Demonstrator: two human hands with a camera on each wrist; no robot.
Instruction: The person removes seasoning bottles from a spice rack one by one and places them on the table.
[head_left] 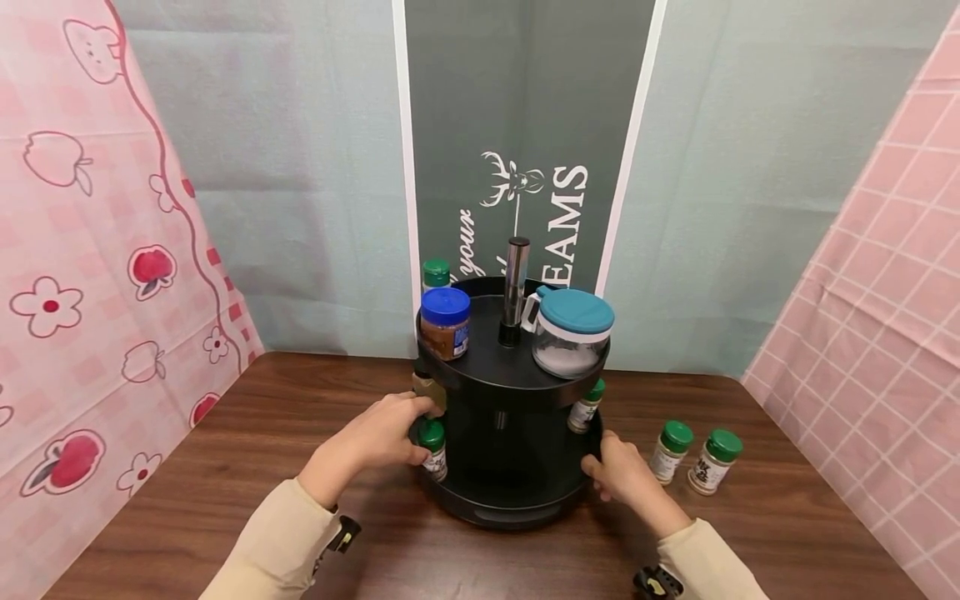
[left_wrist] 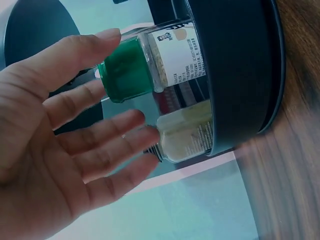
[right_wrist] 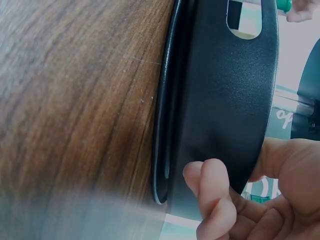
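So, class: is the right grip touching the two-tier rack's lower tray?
Touching: in the right wrist view, the right grip pinches the black lower tray, with the thumb inside and curled fingers outside.

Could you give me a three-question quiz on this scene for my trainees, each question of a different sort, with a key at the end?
1. Count: in the head view, how many green-capped bottles stand directly on the table?

2. True or false: the right hand is touching nothing.

3. Multiple choice: what colour is the lid of the handled jar on the upper tray?
A. Red
B. Teal
C. Yellow

Key
1. Two.
2. False; it grips the lower tray.
3. B.
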